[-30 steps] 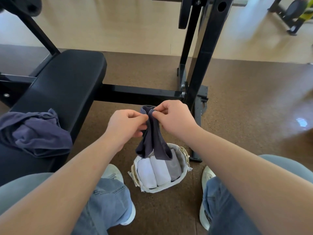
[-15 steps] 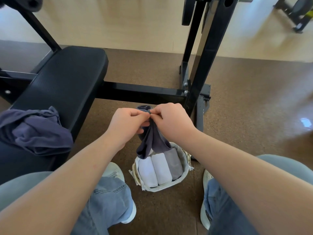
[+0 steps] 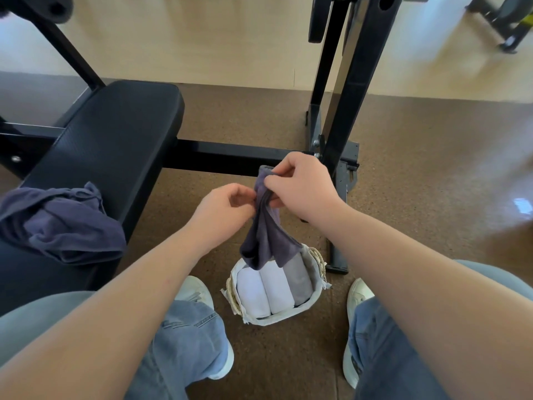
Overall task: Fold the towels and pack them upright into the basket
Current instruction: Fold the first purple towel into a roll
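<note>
Above the basket (image 3: 274,319) I see a dark towel (image 3: 266,226) hanging bunched, its lower end draped over the basket's far rim. Right hand (image 3: 302,189) pinches the towel's top between thumb and curled fingers. Left hand (image 3: 222,212) sits just beside it and a bit lower, fingers curled, pinching the towel's left edge.

Basket stands on the brown floor (image 3: 403,168) between my two shoes. Inside it, packed upright side by side: two white towels (image 3: 253,293), then a grey towel (image 3: 300,278) on the right, touching each other. The far part of the basket is hidden behind the hanging towel, so I can't tell what's there.

On my left, a black padded surface (image 3: 115,134) carries a crumpled blue-grey towel (image 3: 63,226) near its close end, unfolded and well apart from the basket. Black metal frame (image 3: 354,90) stands upright beyond the hands.
</note>
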`<state>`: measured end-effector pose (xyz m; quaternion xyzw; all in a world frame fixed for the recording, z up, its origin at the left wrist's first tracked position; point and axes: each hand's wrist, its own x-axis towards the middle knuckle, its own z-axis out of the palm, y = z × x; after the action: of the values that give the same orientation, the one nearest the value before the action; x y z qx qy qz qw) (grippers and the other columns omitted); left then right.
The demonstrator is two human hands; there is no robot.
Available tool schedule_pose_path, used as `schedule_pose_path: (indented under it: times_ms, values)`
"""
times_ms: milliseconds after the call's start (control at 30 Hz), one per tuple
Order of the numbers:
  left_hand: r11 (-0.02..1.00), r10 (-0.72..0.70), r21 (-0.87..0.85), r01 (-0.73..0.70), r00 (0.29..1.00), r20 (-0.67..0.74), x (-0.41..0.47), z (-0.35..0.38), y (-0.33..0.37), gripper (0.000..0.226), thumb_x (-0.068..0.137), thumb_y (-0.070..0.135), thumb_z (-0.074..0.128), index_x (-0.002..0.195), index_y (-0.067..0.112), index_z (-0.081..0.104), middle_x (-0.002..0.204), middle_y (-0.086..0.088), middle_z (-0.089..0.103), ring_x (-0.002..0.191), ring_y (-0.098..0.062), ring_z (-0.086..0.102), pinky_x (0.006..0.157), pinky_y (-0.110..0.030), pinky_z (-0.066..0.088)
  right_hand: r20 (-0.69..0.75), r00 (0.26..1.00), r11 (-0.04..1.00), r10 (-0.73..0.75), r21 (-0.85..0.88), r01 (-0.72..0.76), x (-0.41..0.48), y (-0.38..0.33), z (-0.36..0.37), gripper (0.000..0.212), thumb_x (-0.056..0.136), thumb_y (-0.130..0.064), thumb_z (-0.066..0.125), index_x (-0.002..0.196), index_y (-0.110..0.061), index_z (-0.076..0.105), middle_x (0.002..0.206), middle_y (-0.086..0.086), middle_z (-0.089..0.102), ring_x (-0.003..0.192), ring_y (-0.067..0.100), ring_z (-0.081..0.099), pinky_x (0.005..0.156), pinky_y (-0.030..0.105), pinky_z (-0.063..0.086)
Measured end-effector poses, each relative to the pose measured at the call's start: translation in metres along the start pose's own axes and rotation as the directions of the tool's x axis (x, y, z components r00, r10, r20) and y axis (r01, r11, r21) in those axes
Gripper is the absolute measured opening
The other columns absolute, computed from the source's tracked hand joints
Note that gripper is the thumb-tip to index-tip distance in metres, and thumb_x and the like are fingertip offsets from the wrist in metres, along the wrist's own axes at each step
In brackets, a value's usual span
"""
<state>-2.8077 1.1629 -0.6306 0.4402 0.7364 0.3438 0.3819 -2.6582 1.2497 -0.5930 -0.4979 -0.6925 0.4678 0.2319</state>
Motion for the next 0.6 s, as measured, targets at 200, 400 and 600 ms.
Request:
schedule_pose_path:
  times_ms: [200,400,600]
  values:
    - [0.947,-0.072,0.320,0.037,0.992,0.099,0.000,0.004,-0.020,0.014,0.092,0.018,0.064,0.103,0.027,0.067,0.095,0.007,0.071,0.089,-0.011,0.068,0.072,-0.025,0.053,0.063,0.990,0.925,0.124,0.355,-0.138,-0.001,-0.015,-0.017,0.009,0.092,-0.005,0.070,0.100,-0.004,0.065,0.082,0.012,0.075,0.068,0.021,0.076,0.063,0.031,0.063]
    - [0.879,-0.090,0.464,0.107,0.994,-0.059,0.005,-0.002,-0.030,0.011,0.099,0.016,0.059,0.092,0.022,0.065,0.087,-0.001,0.069,0.079,-0.017,0.066,0.067,-0.029,0.054,-0.043,0.975,0.850,0.220,0.499,-0.170,0.009,-0.009,-0.038,0.009,0.095,-0.009,0.069,0.101,-0.006,0.062,0.090,0.014,0.076,0.074,0.024,0.077,0.065,0.030,0.063]
    - [0.888,-0.178,0.399,0.226,0.972,-0.155,0.007,-0.007,-0.039,0.020,0.096,0.012,0.066,0.110,0.026,0.063,0.102,0.000,0.066,0.090,-0.017,0.064,0.077,-0.031,0.058,-0.226,0.917,0.885,0.328,0.412,-0.215,0.020,0.011,-0.060,0.008,0.096,-0.015,0.068,0.102,-0.017,0.062,0.098,0.009,0.073,0.077,0.020,0.078,0.067,0.030,0.065]
